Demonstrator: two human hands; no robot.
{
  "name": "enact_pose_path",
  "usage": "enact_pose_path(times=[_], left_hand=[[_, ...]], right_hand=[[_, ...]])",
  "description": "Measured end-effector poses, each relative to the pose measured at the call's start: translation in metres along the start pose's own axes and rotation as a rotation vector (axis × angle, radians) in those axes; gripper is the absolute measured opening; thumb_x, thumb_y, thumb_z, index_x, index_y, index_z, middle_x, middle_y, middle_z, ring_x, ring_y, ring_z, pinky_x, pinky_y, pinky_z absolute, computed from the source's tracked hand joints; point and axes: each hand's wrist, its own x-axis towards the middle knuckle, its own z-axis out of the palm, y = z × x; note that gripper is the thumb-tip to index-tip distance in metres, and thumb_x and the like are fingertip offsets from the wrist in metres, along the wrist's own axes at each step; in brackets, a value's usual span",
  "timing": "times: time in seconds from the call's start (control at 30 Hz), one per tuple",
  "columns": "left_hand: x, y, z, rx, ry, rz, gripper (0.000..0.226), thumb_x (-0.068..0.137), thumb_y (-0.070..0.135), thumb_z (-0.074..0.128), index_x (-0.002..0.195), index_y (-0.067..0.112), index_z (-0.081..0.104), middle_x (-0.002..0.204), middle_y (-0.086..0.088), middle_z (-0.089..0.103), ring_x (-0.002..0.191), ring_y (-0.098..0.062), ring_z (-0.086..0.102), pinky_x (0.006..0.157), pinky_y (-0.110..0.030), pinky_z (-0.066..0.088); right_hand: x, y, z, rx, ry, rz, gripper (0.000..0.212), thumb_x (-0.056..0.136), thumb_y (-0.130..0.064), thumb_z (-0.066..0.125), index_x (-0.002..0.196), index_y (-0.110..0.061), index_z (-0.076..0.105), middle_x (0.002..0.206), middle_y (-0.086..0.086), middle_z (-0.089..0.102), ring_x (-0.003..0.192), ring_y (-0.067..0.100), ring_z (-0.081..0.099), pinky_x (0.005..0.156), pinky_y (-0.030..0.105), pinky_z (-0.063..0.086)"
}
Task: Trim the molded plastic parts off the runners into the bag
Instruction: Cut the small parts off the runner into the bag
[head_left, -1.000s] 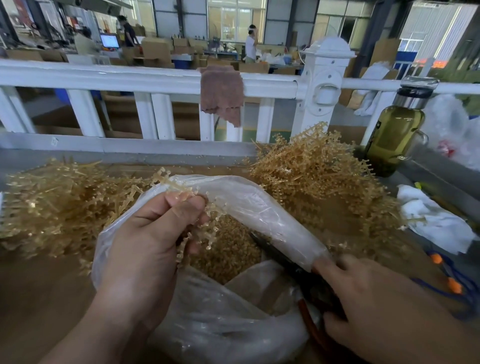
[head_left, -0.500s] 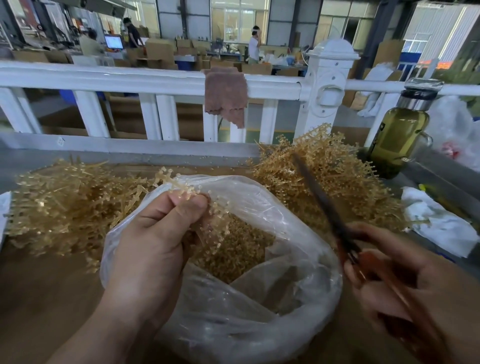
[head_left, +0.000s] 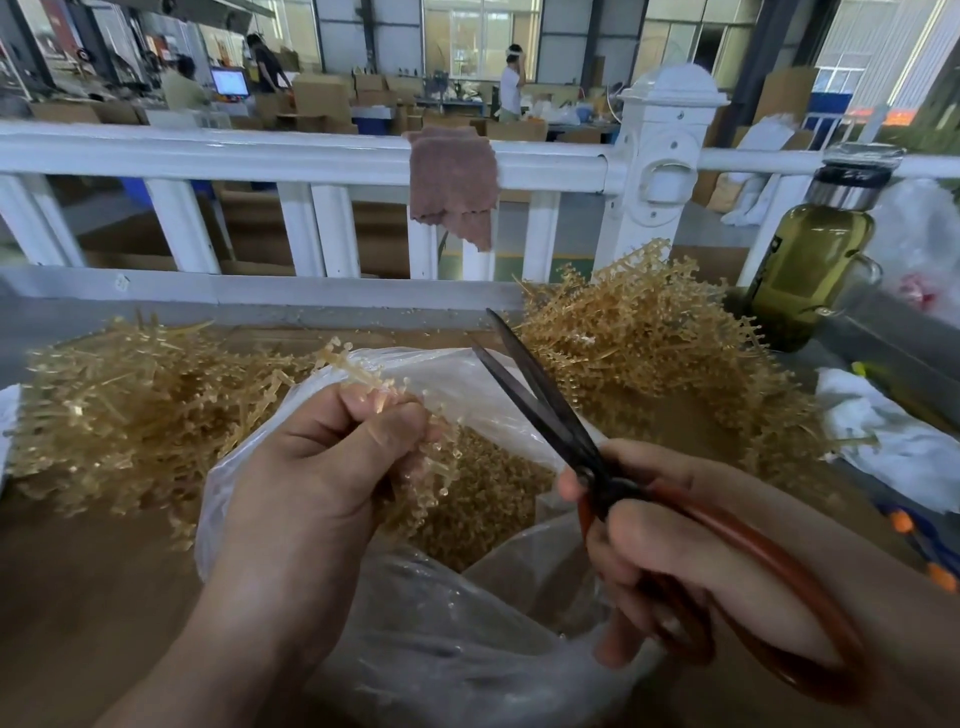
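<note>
Already the bag (head_left: 291, 447) holds many trimmed parts (head_left: 488, 499); full runners (head_left: 639, 332) remain piled at one o'clock. Left hand (head_left: 317, 467) clenches a runner (head_left: 415, 457); right hand (head_left: 670, 540) grasps scissors (head_left: 540, 405), blades parted.

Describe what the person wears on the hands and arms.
The left hand and right hand are bare: no gloves, rings or watch show. The left forearm and right forearm are bare too, with no sleeve in view down to the frame's edge.
</note>
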Motion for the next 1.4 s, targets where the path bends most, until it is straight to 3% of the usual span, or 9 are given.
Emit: enact_pose_path(times=[0.1,0.17,0.3,0.53,0.63,0.77,1.0,1.23,1.4], left_hand=[[0.000,0.003,0.003,-0.056,0.002,0.033,0.022,0.057,0.025,0.081,0.071,0.017,0.067,0.079,-0.012,0.072,0.072,-0.016,0.068,0.059,-0.019,0.054],[0.000,0.004,0.003,-0.068,0.010,0.048,0.022,0.060,0.020,0.079,0.075,0.013,0.066,0.078,-0.013,0.073,0.070,-0.015,0.069,0.059,-0.019,0.054],[-0.002,0.003,0.003,-0.035,-0.037,0.026,0.014,0.063,0.012,0.083,0.069,0.018,0.073,0.076,-0.009,0.073,0.071,-0.015,0.071,0.061,-0.021,0.056],[-0.008,-0.002,0.006,-0.009,-0.140,-0.035,0.012,0.071,0.010,0.074,0.079,0.002,0.071,0.079,-0.015,0.073,0.069,-0.017,0.069,0.059,-0.022,0.057],[-0.009,-0.002,0.006,0.035,-0.160,-0.026,0.007,0.071,0.007,0.074,0.071,0.014,0.075,0.064,-0.007,0.068,0.054,-0.012,0.065,0.049,-0.020,0.052],[-0.008,-0.004,0.004,0.071,-0.176,-0.030,0.012,0.071,0.016,0.074,0.081,0.010,0.076,0.072,-0.013,0.071,0.061,-0.019,0.068,0.053,-0.025,0.055],[-0.006,-0.006,0.000,0.134,-0.135,-0.035,0.040,0.066,0.027,0.080,0.096,0.001,0.072,0.096,-0.027,0.074,0.085,-0.039,0.073,0.073,-0.043,0.062],[-0.007,-0.004,-0.002,0.178,-0.162,0.000,0.041,0.066,0.035,0.079,0.094,0.006,0.076,0.093,-0.024,0.075,0.077,-0.030,0.073,0.066,-0.032,0.061],[-0.006,-0.003,-0.004,0.179,-0.167,0.011,0.036,0.063,0.036,0.082,0.082,0.007,0.071,0.082,-0.016,0.074,0.071,-0.024,0.071,0.061,-0.028,0.059]], right_hand=[[-0.037,0.026,-0.035,-0.189,0.068,-0.006,0.053,0.066,-0.073,0.071,0.110,-0.046,0.059,0.074,-0.003,0.068,0.066,0.009,0.069,0.065,0.028,0.054],[-0.033,0.041,-0.041,-0.428,0.182,-0.003,0.048,0.072,-0.060,0.077,0.113,-0.051,0.054,0.085,-0.012,0.067,0.071,0.001,0.065,0.066,0.019,0.051],[-0.030,0.069,-0.038,-0.406,0.312,-0.084,0.038,0.086,-0.030,0.074,0.120,-0.042,0.060,0.110,-0.012,0.068,0.091,-0.011,0.060,0.074,0.007,0.043],[-0.035,0.074,-0.040,-0.756,0.299,-0.182,0.067,0.075,-0.089,0.044,0.131,-0.054,0.037,0.102,-0.024,0.060,0.092,-0.005,0.057,0.074,0.017,0.051],[-0.035,0.080,-0.043,-0.801,0.326,-0.252,0.051,0.086,-0.068,0.047,0.132,-0.047,0.041,0.099,-0.017,0.062,0.085,0.007,0.063,0.069,0.037,0.057],[-0.036,0.081,-0.046,-0.829,0.309,-0.282,0.048,0.086,-0.046,0.055,0.133,-0.041,0.045,0.097,-0.012,0.065,0.082,0.012,0.065,0.065,0.042,0.057],[-0.039,0.079,-0.048,-0.884,0.360,-0.365,0.055,0.078,-0.056,0.068,0.127,-0.038,0.049,0.083,-0.008,0.071,0.066,0.012,0.067,0.049,0.038,0.055],[-0.039,0.080,-0.052,-0.864,0.333,-0.395,0.062,0.086,-0.074,0.051,0.130,-0.031,0.058,0.083,-0.013,0.068,0.068,0.005,0.064,0.054,0.029,0.052],[-0.038,0.078,-0.054,-0.890,0.344,-0.400,0.060,0.084,-0.065,0.063,0.134,-0.033,0.051,0.088,-0.013,0.069,0.071,0.006,0.065,0.054,0.033,0.055]])
